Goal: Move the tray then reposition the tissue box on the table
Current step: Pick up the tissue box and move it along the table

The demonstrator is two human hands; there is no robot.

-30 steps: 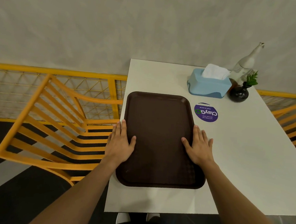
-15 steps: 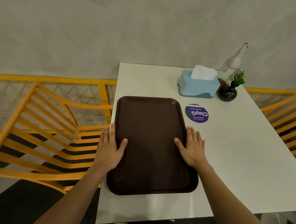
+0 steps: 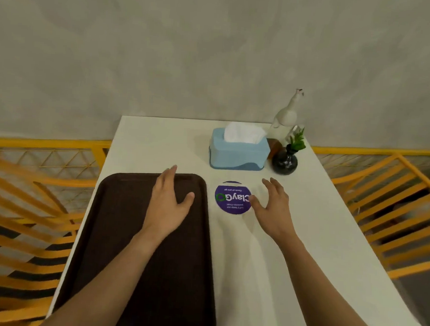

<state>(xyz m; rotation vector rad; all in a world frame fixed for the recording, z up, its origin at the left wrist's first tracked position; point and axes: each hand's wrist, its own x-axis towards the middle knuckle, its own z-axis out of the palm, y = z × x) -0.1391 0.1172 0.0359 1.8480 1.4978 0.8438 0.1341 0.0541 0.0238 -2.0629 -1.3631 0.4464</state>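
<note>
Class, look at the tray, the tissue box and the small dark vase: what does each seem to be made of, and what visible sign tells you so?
Tray: likely moulded plastic, dark brown, matt with a fine texture and rounded rim.
Tissue box: probably smooth plastic, pale blue, faint sheen, rounded corners.
Vase: glossy black, with bright highlights; glazed ceramic or glass, hard to tell.

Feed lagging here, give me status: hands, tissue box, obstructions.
Both hands open: left hand over tray, right hand beside purple sticker. Tissue box untouched. Black vase close on its right.
</note>
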